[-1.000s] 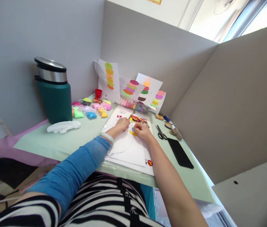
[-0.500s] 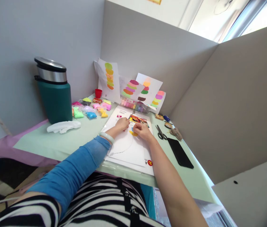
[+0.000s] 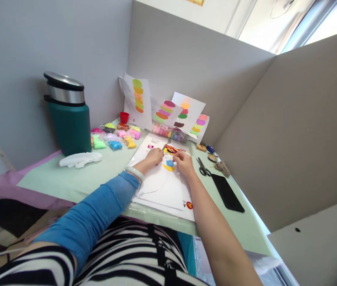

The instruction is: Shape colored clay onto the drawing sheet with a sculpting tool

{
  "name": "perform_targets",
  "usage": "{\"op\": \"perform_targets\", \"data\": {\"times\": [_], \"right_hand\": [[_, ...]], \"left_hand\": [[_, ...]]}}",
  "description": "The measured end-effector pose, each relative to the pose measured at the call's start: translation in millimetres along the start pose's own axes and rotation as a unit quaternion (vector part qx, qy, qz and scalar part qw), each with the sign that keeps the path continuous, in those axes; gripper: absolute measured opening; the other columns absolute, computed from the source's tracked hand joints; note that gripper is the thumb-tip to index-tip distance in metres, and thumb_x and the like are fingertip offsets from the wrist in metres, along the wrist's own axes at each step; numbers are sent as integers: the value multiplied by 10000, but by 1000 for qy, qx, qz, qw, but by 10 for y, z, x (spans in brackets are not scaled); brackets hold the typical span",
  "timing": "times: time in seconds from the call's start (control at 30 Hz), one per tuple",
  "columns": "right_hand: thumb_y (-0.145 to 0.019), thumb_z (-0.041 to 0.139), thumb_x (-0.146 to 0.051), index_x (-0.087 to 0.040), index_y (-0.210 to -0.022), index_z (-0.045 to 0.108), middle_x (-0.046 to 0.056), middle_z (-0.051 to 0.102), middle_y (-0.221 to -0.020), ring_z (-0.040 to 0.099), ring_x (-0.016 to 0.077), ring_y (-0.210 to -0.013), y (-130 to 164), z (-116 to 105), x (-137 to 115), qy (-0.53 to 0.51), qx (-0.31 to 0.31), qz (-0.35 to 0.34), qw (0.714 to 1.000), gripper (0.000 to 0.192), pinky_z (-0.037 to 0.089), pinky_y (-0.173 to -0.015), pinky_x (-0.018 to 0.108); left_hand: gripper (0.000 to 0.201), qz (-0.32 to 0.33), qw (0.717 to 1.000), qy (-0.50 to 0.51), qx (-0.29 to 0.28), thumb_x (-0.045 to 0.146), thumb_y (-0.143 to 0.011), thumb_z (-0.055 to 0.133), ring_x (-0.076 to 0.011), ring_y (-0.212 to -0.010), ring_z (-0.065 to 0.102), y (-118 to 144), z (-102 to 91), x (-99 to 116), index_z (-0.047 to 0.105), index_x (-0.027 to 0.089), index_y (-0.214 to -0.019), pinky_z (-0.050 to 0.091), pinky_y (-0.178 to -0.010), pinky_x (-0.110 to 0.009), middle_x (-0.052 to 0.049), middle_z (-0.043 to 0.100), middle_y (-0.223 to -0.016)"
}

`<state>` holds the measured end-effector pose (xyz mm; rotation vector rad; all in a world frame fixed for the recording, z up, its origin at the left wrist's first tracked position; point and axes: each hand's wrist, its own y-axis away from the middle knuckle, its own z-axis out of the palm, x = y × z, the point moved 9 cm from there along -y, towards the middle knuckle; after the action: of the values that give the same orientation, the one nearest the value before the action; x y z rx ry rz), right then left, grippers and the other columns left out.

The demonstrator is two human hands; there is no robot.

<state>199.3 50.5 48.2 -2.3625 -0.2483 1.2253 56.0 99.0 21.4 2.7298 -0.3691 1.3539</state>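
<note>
A pale green table [image 3: 67, 180] is seen boxed in by grey partition walls [image 3: 275, 131]. A dark green bin [image 3: 69, 119] with a steel lid stands at the far left, a crumpled white wrapper [image 3: 80, 159] just beside it. Sample sheets [image 3: 168, 111] with stacked colour blobs lean on the back wall; no writing on them can be read. A white paper sheet [image 3: 162, 186] lies in the middle, with small red logos at top and bottom, text too small to read. A black phone [image 3: 227, 193] and scissors [image 3: 202, 167] lie to the right. Clay packets [image 3: 115, 137] in neon colours are scattered near the bin, a red cup [image 3: 124, 117] behind them. The left hand [image 3: 154, 155] is pressed on the sheet, fingers curled; a grip cannot be told. The right hand [image 3: 184, 162] is pinched at the sheet's upper part, just beside a blue clay blob [image 3: 170, 163] resting above a yellow clay blob [image 3: 168, 168] on the paper.
</note>
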Motion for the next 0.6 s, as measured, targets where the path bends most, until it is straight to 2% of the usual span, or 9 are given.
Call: {"op": "perform_targets", "data": {"times": [0.17,0.23,0.37,0.43,0.53,0.6], "right_hand": [[-755,432,-352,-175,-794,614,19,643,-728,548,149,-643,-8,-363,182,66,168,37,983,256,400,-619,238],[-762,421,-334,-182,-814,624,31,651,-772,561,167,-705,9,-473,248,123,207,58,969,258,398,-659,250],[-763,419,-272,-186,-824,633,57,649,-803,565,196,-769,31,-549,387,212,205,123,947,238,393,-702,274],[-760,416,-242,-176,-921,615,73,636,-873,562,203,-813,55,-584,382,233,216,137,938,265,396,-722,286],[-764,420,-217,-166,-1152,506,89,588,-1018,541,202,-906,78,-609,171,251,249,81,932,401,401,-761,295],[-783,418,-213,-183,-1244,436,85,563,-1062,533,191,-920,65,-527,-25,263,230,14,937,463,405,-764,287]], "left_hand": [[260,-1,1000,20,1,237,-830,378,-86,-369,451,40,-12,15,595,103,-877,336,-406,-209,-37,598,-630],[251,5,1000,28,5,233,-827,383,-84,-362,441,51,-23,25,596,106,-864,329,-401,-208,-25,583,-608],[235,29,999,42,9,215,-810,393,-84,-363,436,46,-27,42,604,119,-850,324,-406,-203,5,540,-550],[239,47,998,47,11,213,-803,394,-86,-361,430,35,-23,60,611,123,-845,324,-409,-205,16,520,-524],[253,81,995,56,6,236,-801,399,-83,-356,412,29,1,110,625,124,-826,320,-412,-205,29,493,-491],[263,105,992,64,-8,260,-799,406,-81,-353,402,44,30,157,632,126,-810,313,-407,-204,37,469,-472]]}}
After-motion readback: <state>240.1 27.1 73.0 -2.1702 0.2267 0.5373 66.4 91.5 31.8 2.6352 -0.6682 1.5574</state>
